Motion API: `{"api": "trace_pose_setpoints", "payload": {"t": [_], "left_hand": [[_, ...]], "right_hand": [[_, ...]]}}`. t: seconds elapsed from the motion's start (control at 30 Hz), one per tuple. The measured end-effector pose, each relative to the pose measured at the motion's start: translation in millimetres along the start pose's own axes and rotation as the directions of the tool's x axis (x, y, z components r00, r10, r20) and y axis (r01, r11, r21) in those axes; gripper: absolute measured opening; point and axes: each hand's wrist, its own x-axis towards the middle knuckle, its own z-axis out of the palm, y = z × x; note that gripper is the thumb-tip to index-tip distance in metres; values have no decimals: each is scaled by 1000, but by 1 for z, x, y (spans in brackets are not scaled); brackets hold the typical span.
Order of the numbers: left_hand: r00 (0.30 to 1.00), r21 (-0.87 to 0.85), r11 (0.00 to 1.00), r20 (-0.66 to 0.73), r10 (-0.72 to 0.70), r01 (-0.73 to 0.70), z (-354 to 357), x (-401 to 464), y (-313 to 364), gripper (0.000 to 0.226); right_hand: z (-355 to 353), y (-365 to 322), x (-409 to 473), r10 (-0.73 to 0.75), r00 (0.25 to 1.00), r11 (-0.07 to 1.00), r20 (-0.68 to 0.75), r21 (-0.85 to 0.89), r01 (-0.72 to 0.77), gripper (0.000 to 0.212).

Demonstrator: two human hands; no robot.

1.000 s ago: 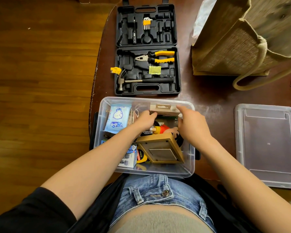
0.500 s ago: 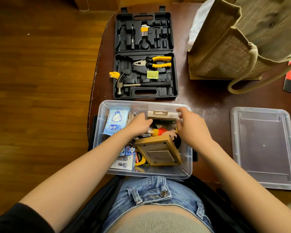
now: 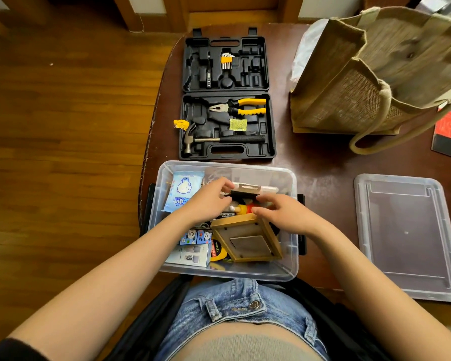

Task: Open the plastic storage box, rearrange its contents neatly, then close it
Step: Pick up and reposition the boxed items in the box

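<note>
Both hands (image 3: 211,201) (image 3: 287,214) grip a carded pack (image 3: 248,190) inside the box (image 3: 294,256) — toolcase (image 3: 228,100) beyond.

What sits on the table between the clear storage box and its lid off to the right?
Nothing: in the head view, only bare dark table lies between the storage box and the lid.

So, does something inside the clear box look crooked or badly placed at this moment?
Yes. The wooden frame lies tilted, turned at an angle to the walls of the clear box, resting on other items instead of flat. The tool case behind the box has many vacant slots.
</note>
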Motion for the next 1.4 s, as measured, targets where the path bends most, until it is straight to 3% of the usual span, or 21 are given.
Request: {"api": "trace_pose_setpoints", "payload": {"t": [0.1, 0.2, 0.3, 0.43, 0.63, 0.77, 0.87, 1.07, 1.2, 1.4], "left_hand": [[992, 166, 983, -89, 90, -74, 4, 8, 3, 46], [990, 237, 967, -87, 114, -90, 7, 17, 5, 53], [982, 290, 953, -141, 129, -84, 9, 21, 4, 44], [945, 531, 839, -201, 258, -116, 13, 25, 3, 37], [909, 549, 835, -326, 261, -43, 16, 28, 6, 26], [892, 415, 909, -419, 170, 21, 24, 24, 3, 26], [861, 200, 979, -505, 60, 49, 27, 21, 3, 27], [859, -171, 981, -486, -162, 88, 34, 22, 7, 20], [858, -255, 958, -457, -237, 129, 31, 26, 10, 20], [848, -302, 938, -440, -294, 168, 29, 27, 10, 21]], "right_hand": [[2, 0, 5, 19, 999, 1000, -37, -18, -19, 42], [3, 0, 7, 57, 990, 996, -127, -64, -65, 41], [5, 1, 8, 74, 980, 995, -186, -45, -84, 38], [7, 5, 13, 142, 972, 990, -187, 1, -144, 36], [16, 9, 21, 211, 961, 966, -179, 186, -177, 32], [17, 8, 22, 210, 958, 936, -197, 323, -138, 28], [16, 4, 24, 168, 965, 925, -200, 371, -84, 22], [22, 10, 30, 288, 947, 823, -146, 544, -166, 28], [20, 7, 32, 233, 949, 820, -211, 568, -75, 20], [20, 5, 30, 226, 950, 817, -215, 573, -65, 31]]}}
